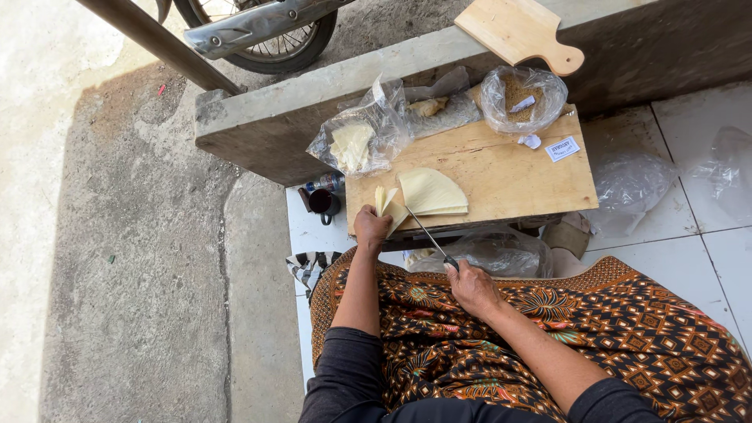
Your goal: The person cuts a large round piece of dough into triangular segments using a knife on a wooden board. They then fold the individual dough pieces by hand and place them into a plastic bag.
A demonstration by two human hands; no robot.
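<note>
My left hand (370, 226) pinches thin pale yellow wedge-shaped slices (388, 205) upright at the near left edge of a wooden board (517, 172). My right hand (470, 286) grips the dark handle of a thin knife (427, 235), whose blade points up toward the slices. A fan-shaped stack of pale sheets (431, 192) lies on the board just right of my left hand. My lap is covered by a brown patterned cloth (595, 329).
Clear plastic bags (360, 141) with pale and brown contents (523, 95) sit at the board's far edge. A small wooden paddle board (521, 31) rests on a concrete ledge (266, 117). A dark mug (323, 202) stands left of the board. A motorcycle wheel (266, 39) is beyond.
</note>
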